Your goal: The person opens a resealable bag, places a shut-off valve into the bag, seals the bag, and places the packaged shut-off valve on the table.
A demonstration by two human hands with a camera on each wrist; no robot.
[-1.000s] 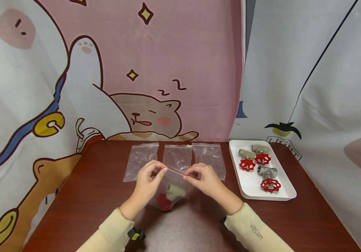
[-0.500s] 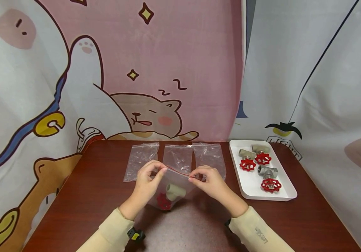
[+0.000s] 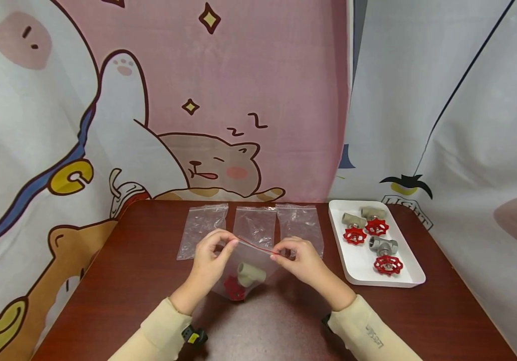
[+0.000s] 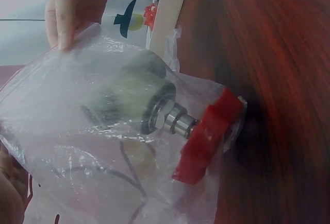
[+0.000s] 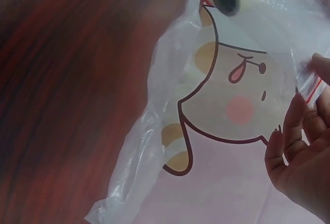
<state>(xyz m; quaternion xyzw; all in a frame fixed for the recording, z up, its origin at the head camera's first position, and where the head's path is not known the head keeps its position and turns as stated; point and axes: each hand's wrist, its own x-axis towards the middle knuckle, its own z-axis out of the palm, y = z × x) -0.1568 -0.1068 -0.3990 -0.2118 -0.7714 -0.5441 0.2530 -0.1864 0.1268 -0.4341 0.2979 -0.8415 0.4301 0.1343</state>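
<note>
A clear zip bag (image 3: 267,265) with a red strip along its top hangs between both hands. Inside it sits a valve (image 3: 250,275) with a beige body and a red handwheel (image 4: 209,136); a metal stem joins the two in the left wrist view. My left hand (image 3: 211,258) pinches the left end of the bag's top edge between thumb and forefinger. At the right end of that edge, the thumb and forefinger of my right hand (image 3: 301,258) pinch the strip. The right wrist view shows this right hand (image 5: 304,147) at the bag's corner.
Three flat clear zip bags lie along the table's back: a left one (image 3: 202,230), a middle one (image 3: 255,223) and a right one (image 3: 301,225). On the right, a white tray (image 3: 353,273) holds three valves with red handwheels. A printed curtain (image 3: 240,75) hangs behind the brown table (image 3: 123,281).
My right hand has slid rightward along the bag's top edge, then stayed there through the last half second. The left hand and the bagged valve have barely moved.
</note>
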